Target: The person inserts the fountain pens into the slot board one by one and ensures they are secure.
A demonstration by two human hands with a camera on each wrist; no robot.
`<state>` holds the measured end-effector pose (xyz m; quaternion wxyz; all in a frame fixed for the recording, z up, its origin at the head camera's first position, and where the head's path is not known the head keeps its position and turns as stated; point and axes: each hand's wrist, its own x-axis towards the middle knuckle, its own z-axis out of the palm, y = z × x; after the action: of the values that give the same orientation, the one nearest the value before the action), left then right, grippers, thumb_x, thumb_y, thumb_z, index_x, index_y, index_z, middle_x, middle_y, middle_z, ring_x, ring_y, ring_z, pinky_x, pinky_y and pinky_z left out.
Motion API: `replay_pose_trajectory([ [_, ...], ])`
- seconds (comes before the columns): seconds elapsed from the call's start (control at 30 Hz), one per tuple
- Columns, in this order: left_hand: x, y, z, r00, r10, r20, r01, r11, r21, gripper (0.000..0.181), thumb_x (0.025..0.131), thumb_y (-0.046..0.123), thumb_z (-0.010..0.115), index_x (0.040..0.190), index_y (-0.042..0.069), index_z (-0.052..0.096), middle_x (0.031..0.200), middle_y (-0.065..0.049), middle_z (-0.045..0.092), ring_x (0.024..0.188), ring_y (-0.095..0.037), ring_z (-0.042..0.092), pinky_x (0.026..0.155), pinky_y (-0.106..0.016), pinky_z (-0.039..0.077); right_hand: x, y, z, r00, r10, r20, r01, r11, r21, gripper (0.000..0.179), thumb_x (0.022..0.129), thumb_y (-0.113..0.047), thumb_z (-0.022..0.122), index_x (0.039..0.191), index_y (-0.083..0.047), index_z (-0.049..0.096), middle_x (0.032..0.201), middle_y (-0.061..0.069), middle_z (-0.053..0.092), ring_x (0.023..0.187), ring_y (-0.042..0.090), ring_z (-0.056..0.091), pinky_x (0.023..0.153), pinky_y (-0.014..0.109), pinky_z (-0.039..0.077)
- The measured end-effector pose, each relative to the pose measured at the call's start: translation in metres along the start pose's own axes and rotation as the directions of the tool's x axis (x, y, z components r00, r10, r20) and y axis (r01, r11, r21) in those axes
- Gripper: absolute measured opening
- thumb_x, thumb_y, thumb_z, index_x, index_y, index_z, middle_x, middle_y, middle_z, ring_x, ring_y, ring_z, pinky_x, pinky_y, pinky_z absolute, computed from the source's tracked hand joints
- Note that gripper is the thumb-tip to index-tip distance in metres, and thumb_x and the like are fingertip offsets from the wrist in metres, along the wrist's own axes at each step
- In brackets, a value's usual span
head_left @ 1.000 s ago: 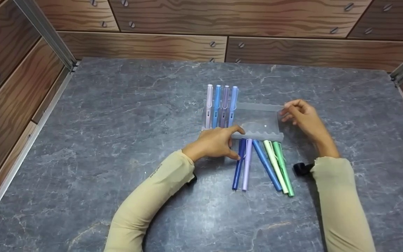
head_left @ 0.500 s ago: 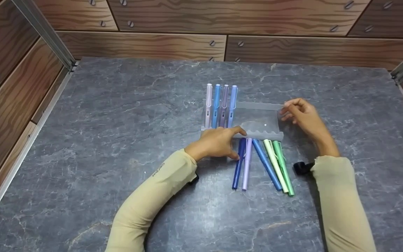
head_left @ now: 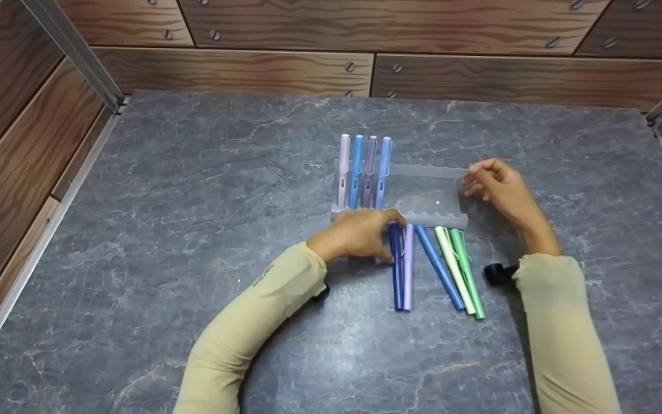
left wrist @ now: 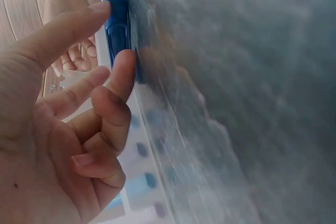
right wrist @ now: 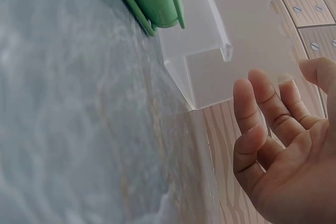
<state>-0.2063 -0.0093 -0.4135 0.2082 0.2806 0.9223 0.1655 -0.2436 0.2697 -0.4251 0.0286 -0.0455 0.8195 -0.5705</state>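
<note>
A: What is the left hand (head_left: pixel 360 233) doing?
B: Its thumb rests against a slim dark blue pen (head_left: pixel 397 282) lying on the grey marbled table (head_left: pixel 135 259). The hand is loose, fingers bent, with the index finger over the front edge of a clear plastic tray (head_left: pixel 423 192) with scalloped edges.
A: And the right hand (head_left: pixel 500 187)?
B: Relaxed and released, beside the right end of the tray. I can't tell whether a fingertip touches it.
A: What lies near the dark blue pen?
B: All in front of the tray: a lavender pen (head_left: pixel 408 276) just beside it, then a slanted medium-blue pen (head_left: pixel 440 269), a pale green pen (head_left: pixel 454 270) and a bright green pen (head_left: pixel 468 273).
A: And on the tray?
B: A row across its left part: a pale lilac pen (head_left: pixel 343 172), a sky-blue pen (head_left: pixel 356 172), a dark purple pen (head_left: pixel 369 172) and a periwinkle pen (head_left: pixel 383 172), their tops jutting past the far edge.
</note>
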Motion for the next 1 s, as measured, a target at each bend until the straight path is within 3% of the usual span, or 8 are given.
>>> replay_pose_trajectory([
  [0.37, 0.0003, -0.0001, 0.0004, 1.000, 0.003, 0.022, -0.002, 1.000, -0.022, 0.068, 0.073, 0.030, 0.083, 0.134, 0.029, 0.052, 0.099, 0.002, 0.063, 0.086, -0.015, 0.057, 0.071, -0.030, 0.046, -0.0016, -0.0023, 0.0005, 1.000, -0.008, -0.003, 0.008, 1.000, 0.008, 0.013, 0.101, -0.028, 0.049, 0.101, -0.015, 0.054, 0.082, -0.017, 0.066, 0.071, 0.001, 0.065, 0.058, 0.018, 0.045],
  [0.63, 0.0000, -0.0007, 0.0008, 1.000, -0.003, 0.017, 0.004, 1.000, -0.024, 0.062, 0.073, 0.030, 0.083, 0.129, 0.028, 0.054, 0.107, 0.001, 0.066, 0.090, -0.017, 0.058, 0.074, -0.032, 0.047, -0.0010, 0.0009, -0.0008, 1.000, -0.001, 0.006, 0.001, 1.000, 0.016, 0.016, 0.101, -0.027, 0.049, 0.104, -0.012, 0.054, 0.083, -0.017, 0.067, 0.072, 0.002, 0.066, 0.058, 0.017, 0.044],
  [1.0, -0.0002, 0.0002, 0.0009, 1.000, -0.012, 0.025, 0.013, 0.999, -0.044, 0.064, 0.073, 0.029, 0.083, 0.130, 0.027, 0.054, 0.102, 0.002, 0.065, 0.086, -0.015, 0.057, 0.071, -0.030, 0.045, 0.0025, 0.0037, -0.0013, 1.000, -0.007, 0.003, 0.007, 1.000, 0.017, 0.013, 0.101, -0.022, 0.048, 0.104, -0.011, 0.054, 0.081, -0.018, 0.066, 0.070, 0.002, 0.065, 0.056, 0.018, 0.044],
])
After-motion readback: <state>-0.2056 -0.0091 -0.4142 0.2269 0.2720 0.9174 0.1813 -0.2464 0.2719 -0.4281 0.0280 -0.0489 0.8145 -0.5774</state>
